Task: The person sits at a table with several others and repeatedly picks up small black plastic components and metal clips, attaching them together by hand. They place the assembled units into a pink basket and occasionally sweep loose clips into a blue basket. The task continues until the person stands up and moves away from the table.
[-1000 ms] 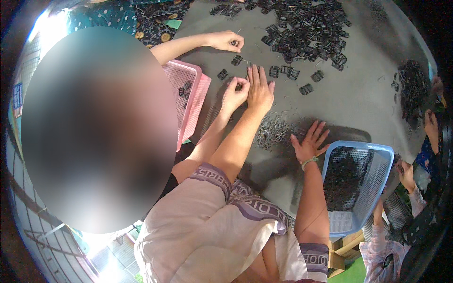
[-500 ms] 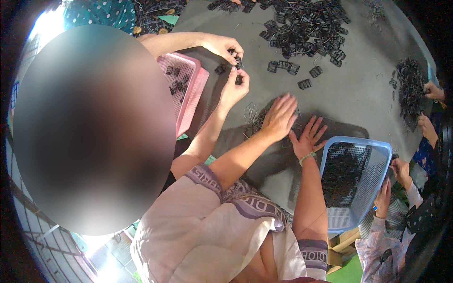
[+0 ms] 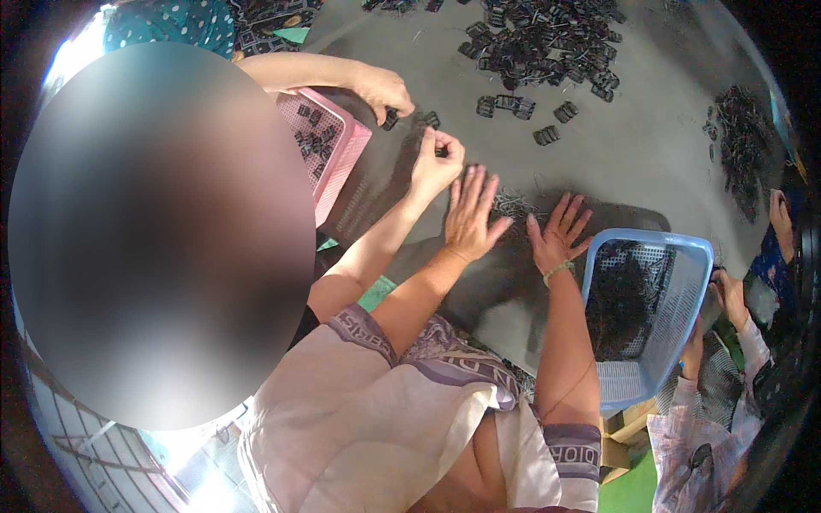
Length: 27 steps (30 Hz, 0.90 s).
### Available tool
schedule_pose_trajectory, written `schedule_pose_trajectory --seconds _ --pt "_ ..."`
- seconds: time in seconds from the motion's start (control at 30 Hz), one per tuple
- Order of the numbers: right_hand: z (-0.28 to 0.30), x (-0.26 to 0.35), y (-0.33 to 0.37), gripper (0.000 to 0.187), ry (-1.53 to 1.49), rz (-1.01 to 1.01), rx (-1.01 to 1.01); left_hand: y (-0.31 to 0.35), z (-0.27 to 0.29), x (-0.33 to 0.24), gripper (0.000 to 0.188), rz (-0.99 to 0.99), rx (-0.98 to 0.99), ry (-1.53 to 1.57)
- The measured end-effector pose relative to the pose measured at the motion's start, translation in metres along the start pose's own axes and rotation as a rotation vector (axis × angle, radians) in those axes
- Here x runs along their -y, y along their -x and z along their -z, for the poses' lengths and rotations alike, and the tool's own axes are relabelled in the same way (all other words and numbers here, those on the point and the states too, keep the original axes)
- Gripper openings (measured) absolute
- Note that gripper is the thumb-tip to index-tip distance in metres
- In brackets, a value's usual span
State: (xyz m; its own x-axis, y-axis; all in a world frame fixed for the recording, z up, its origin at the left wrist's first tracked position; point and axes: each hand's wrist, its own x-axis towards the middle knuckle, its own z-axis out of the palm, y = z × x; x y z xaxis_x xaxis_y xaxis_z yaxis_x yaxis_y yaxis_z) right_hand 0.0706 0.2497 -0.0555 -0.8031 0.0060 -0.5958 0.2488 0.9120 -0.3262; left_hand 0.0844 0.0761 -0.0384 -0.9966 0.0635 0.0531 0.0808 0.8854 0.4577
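My left hand [image 3: 470, 215] lies flat on the grey table [image 3: 633, 162] with its fingers stretched out. To its right my right hand [image 3: 558, 239], with a beaded bracelet at the wrist, is spread open on the same surface. A small heap of thin dark scraps [image 3: 515, 203], like little sprues, sits between my two hands, close to the left thumb. Neither hand holds anything. A blue plastic basket [image 3: 650, 235] stands right beside my right hand, with many small black pieces [image 3: 633, 291] inside it.
At the far middle lies a big pile of black ribbed plastic parts [image 3: 547, 51], with a few loose parts [image 3: 513, 106] nearer. A co-worker's hands [image 3: 438, 162] handle parts beside a pink basket [image 3: 346, 154]. Another dark pile [image 3: 742, 154] and other people's hands [image 3: 729, 297] are at right.
My left hand has swept left, away from my right hand, and thin scraps now show between them. The co-worker's upper hand has drawn back toward the pink basket with a part.
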Motion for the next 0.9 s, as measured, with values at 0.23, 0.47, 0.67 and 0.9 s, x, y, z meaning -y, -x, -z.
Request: schedule_pose_trajectory --seconds 0.23,0.47,0.67,0.9 --pt "0.006 0.0 0.003 0.069 -0.076 0.054 -0.107 -0.061 -0.024 -0.026 0.061 -0.34 0.116 0.227" --pt "-0.008 -0.003 0.111 0.056 -0.888 0.177 -0.281 -0.092 -0.03 -0.048 0.06 -0.643 0.256 0.26" --pt "-0.063 -0.053 0.217 0.038 -1.266 -0.175 0.021 -0.031 -0.04 -0.045 0.048 -0.704 0.384 0.282" --pt "-0.122 -0.106 0.279 0.035 -1.323 -0.365 -0.232 -0.025 0.01 -0.006 0.017 -0.277 -0.204 0.164"
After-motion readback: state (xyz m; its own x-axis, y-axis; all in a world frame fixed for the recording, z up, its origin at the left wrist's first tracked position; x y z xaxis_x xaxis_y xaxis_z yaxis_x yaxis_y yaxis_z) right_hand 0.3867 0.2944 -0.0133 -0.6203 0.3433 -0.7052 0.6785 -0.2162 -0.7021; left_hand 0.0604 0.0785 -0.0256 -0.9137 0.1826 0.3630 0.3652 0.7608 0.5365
